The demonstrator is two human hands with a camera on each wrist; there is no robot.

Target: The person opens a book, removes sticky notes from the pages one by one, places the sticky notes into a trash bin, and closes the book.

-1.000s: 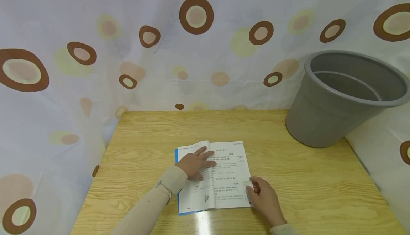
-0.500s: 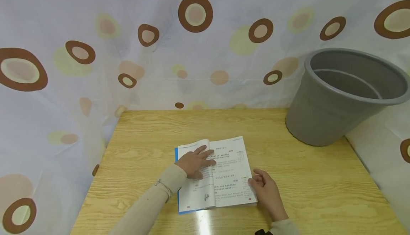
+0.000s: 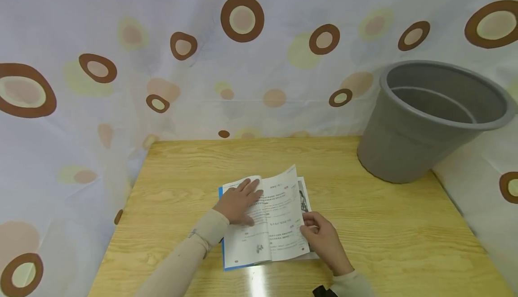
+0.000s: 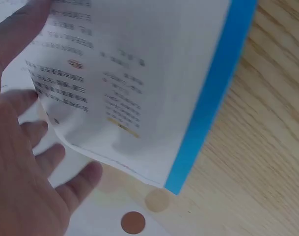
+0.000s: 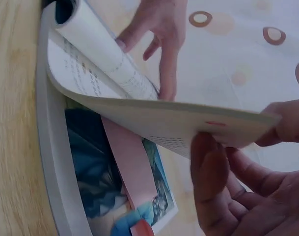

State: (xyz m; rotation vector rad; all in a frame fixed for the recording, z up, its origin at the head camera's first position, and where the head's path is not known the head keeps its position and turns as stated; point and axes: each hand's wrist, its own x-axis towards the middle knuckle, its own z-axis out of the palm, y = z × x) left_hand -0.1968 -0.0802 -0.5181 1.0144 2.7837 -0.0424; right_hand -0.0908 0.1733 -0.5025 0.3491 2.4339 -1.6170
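An open book with a blue cover [image 4: 213,88] lies on the table. Across its left page [image 3: 244,249], near the fold, rests my left hand [image 3: 236,203], fingers spread. My right hand [image 3: 323,238] pinches the outer edge of the right-hand leaf [image 3: 283,220] between thumb and fingers. In the right wrist view that leaf [image 5: 188,120] is raised, and a colour picture page [image 5: 93,162] shows beneath it. The left wrist view has the left hand [image 4: 26,162] beside the printed page; whether every fingertip touches paper is unclear.
A large grey bucket [image 3: 408,148] stands at the table's back right. The wooden table [image 3: 194,162] ends at a patterned cloth [image 3: 210,72] behind and at the sides. Part of a black object [image 3: 323,291] shows by the right wrist.
My right hand has moved left, lifting the leaf's outer edge and uncovering part of a picture page below. The left hand stays on the left page.
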